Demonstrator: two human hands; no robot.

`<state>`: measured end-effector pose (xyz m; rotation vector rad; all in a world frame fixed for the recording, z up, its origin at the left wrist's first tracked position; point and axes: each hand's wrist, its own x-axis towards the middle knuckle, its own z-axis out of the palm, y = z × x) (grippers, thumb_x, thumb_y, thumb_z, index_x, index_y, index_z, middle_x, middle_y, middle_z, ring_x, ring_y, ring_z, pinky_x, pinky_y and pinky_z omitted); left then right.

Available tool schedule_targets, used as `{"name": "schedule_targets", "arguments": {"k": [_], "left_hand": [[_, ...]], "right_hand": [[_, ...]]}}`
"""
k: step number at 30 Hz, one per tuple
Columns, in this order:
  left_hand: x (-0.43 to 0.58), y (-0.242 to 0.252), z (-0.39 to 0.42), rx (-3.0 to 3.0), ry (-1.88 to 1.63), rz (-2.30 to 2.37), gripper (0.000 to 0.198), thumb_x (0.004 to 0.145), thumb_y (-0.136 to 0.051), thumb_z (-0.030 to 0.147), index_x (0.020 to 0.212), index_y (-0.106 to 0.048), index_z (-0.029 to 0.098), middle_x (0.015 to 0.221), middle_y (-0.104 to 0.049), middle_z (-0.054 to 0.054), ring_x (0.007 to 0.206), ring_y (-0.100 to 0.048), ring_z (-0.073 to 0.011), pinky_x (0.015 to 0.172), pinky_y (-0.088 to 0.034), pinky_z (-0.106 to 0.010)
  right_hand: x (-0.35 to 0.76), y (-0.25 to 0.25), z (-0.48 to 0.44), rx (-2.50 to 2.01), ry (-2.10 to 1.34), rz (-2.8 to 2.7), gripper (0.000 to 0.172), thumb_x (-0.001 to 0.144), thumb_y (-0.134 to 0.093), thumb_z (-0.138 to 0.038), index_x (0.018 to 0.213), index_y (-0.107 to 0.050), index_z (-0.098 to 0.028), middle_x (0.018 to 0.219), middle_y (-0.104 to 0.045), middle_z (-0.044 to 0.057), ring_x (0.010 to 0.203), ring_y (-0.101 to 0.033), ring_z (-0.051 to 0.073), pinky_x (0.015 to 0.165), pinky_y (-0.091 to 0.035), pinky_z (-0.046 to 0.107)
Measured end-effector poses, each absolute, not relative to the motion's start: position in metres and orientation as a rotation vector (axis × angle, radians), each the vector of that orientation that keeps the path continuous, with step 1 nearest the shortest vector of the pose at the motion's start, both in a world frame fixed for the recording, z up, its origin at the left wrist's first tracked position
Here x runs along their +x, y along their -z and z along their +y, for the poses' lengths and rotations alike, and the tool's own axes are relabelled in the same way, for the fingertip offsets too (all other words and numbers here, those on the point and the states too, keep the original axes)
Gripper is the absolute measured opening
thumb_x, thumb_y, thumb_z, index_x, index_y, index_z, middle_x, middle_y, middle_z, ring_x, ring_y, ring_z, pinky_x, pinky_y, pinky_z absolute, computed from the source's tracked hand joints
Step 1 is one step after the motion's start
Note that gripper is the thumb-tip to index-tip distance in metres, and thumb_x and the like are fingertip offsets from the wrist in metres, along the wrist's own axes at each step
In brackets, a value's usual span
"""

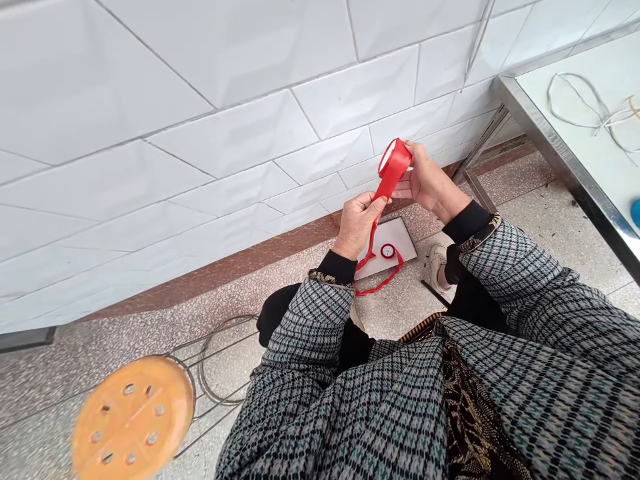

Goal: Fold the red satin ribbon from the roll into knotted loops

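A roll of red ribbon [399, 160] is held up in front of the tiled wall by my right hand [425, 177], whose fingers are closed on its side. From the roll a flat length of ribbon runs down to my left hand [361, 223], which pinches it between thumb and fingers. Below that hand the ribbon hangs twisted toward the floor. A second, smaller red ribbon spool [388, 251] lies on a white panel [406, 245] on the floor, its loose ribbon trailing off the panel's edge.
On the right stands a metal-framed table [550, 143] with a white cable [595, 123] and part of a blue object [635, 212] on it. An orange round stool [133, 417] with metal legs lies tipped at lower left. The white tiled wall [240, 147] rises close ahead.
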<state>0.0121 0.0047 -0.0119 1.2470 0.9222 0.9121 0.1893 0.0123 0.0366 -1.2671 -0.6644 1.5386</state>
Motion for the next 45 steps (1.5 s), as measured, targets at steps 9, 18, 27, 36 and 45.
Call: {"name": "schedule_targets", "arguments": {"k": [9,18,27,36,45], "left_hand": [[0.007,0.004,0.011,1.297,-0.920,0.987,0.035,0.081,-0.090,0.033,0.110,-0.073,0.023,0.058,-0.051,0.008,0.049,-0.035,-0.0083,0.051,-0.025,-0.025],[-0.007,-0.007,0.016,1.309,-0.794,0.898,0.090,0.067,-0.100,0.015,0.149,-0.068,0.031,0.069,-0.058,0.006,0.056,-0.053,-0.0116,0.051,-0.036,-0.024],[-0.005,0.001,0.020,1.272,-0.808,0.852,0.091,0.059,-0.106,0.023,0.142,-0.069,0.025,0.093,-0.075,-0.002,0.077,-0.075,-0.0195,0.060,-0.054,-0.024],[-0.009,0.020,0.025,1.290,-0.767,0.732,0.100,0.071,-0.103,0.034,0.160,-0.057,0.023,0.084,-0.079,-0.002,0.067,-0.073,-0.0176,0.060,-0.055,-0.026],[0.000,0.025,0.023,1.158,-0.795,0.789,0.087,0.083,-0.095,0.037,0.160,-0.056,0.026,0.068,-0.072,0.007,0.051,-0.060,-0.0089,0.055,-0.046,-0.023]], "right_hand": [[0.190,-0.041,0.005,-1.285,-1.716,-0.741,0.071,0.092,-0.052,-0.095,0.102,-0.062,-0.025,0.076,-0.070,0.007,0.059,-0.063,0.017,0.051,-0.060,0.029],[0.192,-0.045,0.002,-1.274,-1.867,-0.908,0.054,0.103,-0.058,-0.075,0.092,-0.065,-0.022,0.069,-0.073,0.005,0.050,-0.060,0.014,0.045,-0.054,0.023],[0.191,-0.042,-0.003,-1.188,-1.927,-0.920,0.060,0.099,-0.060,-0.082,0.099,-0.066,-0.022,0.070,-0.072,0.003,0.049,-0.060,0.014,0.046,-0.056,0.025],[0.190,-0.037,-0.002,-1.260,-1.811,-0.957,0.064,0.099,-0.058,-0.085,0.109,-0.067,-0.022,0.094,-0.079,0.011,0.073,-0.076,0.022,0.057,-0.066,0.030],[0.195,-0.029,-0.002,-1.053,-1.582,-1.190,0.064,0.087,-0.090,-0.055,0.136,-0.060,-0.027,0.116,-0.076,0.004,0.100,-0.076,0.020,0.091,-0.070,0.038]]}}
